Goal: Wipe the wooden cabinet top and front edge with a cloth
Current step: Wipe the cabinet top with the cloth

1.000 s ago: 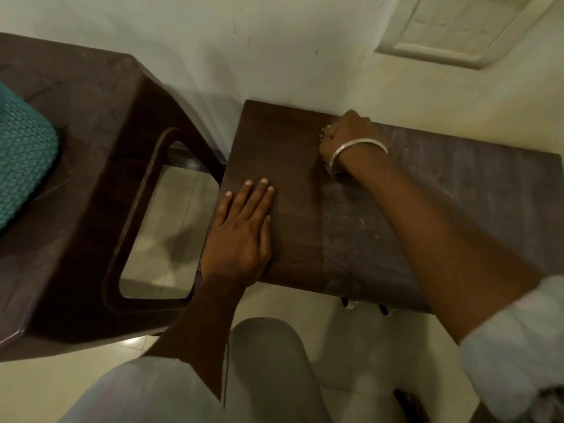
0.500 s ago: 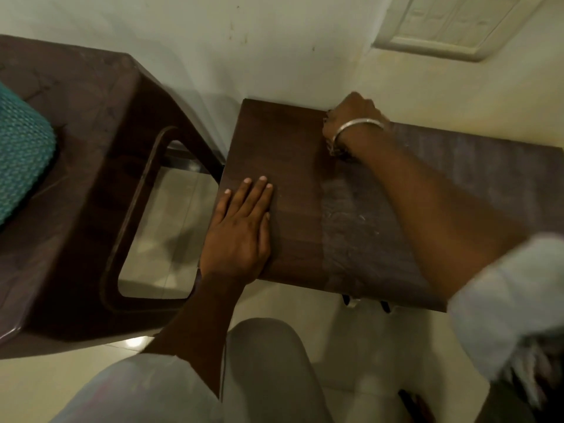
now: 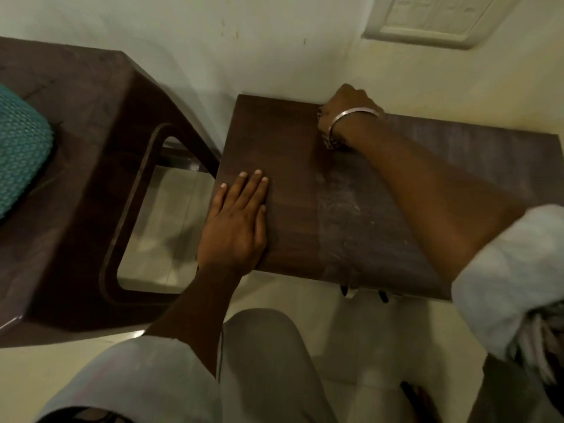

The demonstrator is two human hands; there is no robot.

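two hands are on the cabinet top [image 3: 290,178]. since a second ago i see the right hand [image 3: 345,108] has slid back to the far edge, against the wall [image 3: 274,56]; the left hand [image 3: 235,227] has not moved. the cloth [image 3: 328,138] is mostly hidden under the right palm, with only a patterned scrap showing by the wrist. the right hand is bunched around it, fingertips out of sight. the left lies flat, fingers straight, on the near left corner.
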